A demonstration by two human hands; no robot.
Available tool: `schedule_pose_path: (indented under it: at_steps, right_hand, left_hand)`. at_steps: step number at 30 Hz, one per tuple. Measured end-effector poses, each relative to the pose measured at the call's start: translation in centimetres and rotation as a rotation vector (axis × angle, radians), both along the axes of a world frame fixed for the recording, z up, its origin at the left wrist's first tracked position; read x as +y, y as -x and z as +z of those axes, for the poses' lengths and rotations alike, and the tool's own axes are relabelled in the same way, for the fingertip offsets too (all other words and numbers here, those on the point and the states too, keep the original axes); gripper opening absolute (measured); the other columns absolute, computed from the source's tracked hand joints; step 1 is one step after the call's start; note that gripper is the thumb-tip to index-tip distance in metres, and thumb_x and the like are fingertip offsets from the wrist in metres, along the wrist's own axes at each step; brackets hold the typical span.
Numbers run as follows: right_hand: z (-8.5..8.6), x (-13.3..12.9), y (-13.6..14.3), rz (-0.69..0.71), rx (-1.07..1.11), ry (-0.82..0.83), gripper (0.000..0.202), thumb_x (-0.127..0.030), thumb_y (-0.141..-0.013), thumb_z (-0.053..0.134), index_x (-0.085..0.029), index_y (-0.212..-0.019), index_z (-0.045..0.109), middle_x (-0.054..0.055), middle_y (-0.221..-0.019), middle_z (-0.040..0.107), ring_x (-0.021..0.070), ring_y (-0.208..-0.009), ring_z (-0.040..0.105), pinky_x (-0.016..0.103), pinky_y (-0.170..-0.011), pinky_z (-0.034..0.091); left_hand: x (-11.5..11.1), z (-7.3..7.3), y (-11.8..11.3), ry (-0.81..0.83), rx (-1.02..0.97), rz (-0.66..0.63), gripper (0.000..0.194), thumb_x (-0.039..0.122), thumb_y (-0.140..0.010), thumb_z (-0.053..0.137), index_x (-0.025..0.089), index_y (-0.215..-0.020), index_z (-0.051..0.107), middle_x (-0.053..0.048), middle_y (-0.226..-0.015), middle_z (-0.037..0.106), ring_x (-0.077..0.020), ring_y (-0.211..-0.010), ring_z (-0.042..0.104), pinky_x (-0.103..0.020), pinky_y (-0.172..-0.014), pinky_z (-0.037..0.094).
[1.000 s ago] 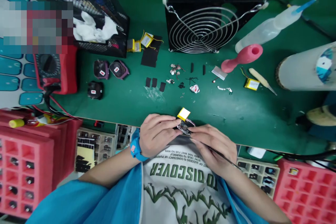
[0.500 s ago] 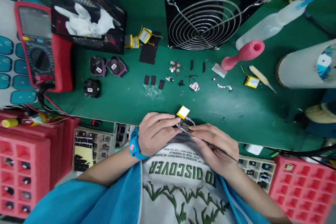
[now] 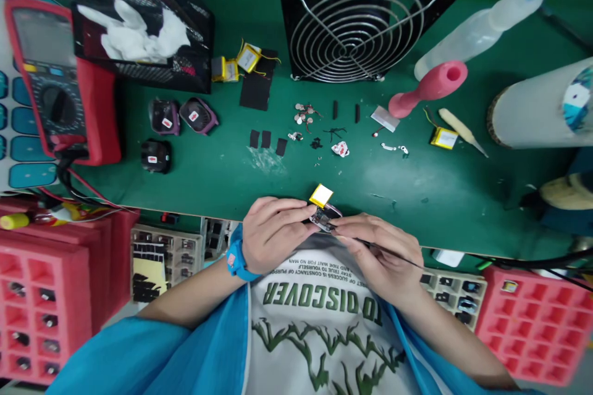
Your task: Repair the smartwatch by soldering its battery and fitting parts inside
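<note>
At the table's near edge my left hand (image 3: 275,231) is closed on a small electronic device (image 3: 323,218) with its insides exposed. A yellow-edged battery (image 3: 321,195) with a white face sticks up from the device's far side. My right hand (image 3: 382,247) pinches slim dark tweezers (image 3: 365,242), their tips at the device's inner parts. Fingers cover much of the device, so the exact contact point is hidden. A blue wrist strap (image 3: 238,253) is around my left wrist.
Small loose parts (image 3: 304,114) and black pads (image 3: 266,139) lie mid-table. A fan with a wire guard (image 3: 347,52) stands behind them. Left are device housings (image 3: 156,156) and a red multimeter (image 3: 58,92); right, a pink-handled tool (image 3: 426,89), a clear bottle (image 3: 467,43) and another battery (image 3: 445,137).
The view has shifted slightly. Both hands stay at the device, and the tweezers' tips have moved only a little over its inner parts.
</note>
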State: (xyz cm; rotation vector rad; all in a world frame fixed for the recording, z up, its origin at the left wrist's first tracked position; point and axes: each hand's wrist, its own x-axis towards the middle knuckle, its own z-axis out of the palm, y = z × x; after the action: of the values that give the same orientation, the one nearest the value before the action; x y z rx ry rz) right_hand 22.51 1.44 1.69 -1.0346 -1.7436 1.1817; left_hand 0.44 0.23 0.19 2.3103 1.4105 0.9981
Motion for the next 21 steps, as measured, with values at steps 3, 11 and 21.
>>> schedule_pose_path:
  at_steps: [3,11,21]
  right_hand:
    - [0.03,0.14,0.07,0.032,0.015,-0.019,0.022,-0.003,-0.094,0.069,-0.019,-0.109,0.075,0.009,-0.099,0.083,0.0207,-0.090,0.080,0.035,-0.079,0.067]
    - [0.20,0.16,0.29,0.004,-0.006,-0.045,0.022,-0.005,-0.091,0.073,-0.018,-0.108,0.075,0.008,-0.095,0.082,0.0213,-0.087,0.080,0.035,-0.078,0.068]
    - [-0.24,-0.01,-0.35,0.052,0.002,-0.013,0.031,-0.003,-0.092,0.069,-0.022,-0.115,0.077,0.006,-0.105,0.083,0.0216,-0.092,0.081,0.036,-0.082,0.068]
  left_hand:
    - [0.07,-0.04,0.17,-0.004,0.010,-0.026,0.011,0.024,-0.095,0.076,0.023,-0.086,0.069,0.003,-0.096,0.084,-0.0160,-0.091,0.079,-0.033,-0.077,0.058]
    - [0.10,-0.14,0.12,-0.009,0.004,-0.016,0.012,0.024,-0.095,0.076,0.024,-0.086,0.069,0.005,-0.096,0.084,-0.0149,-0.090,0.079,-0.032,-0.078,0.058]
    - [-0.13,-0.17,-0.02,-0.012,-0.008,0.007,0.006,0.023,-0.096,0.076,0.026,-0.092,0.073,0.005,-0.095,0.084,-0.0166,-0.089,0.080,-0.033,-0.076,0.058]
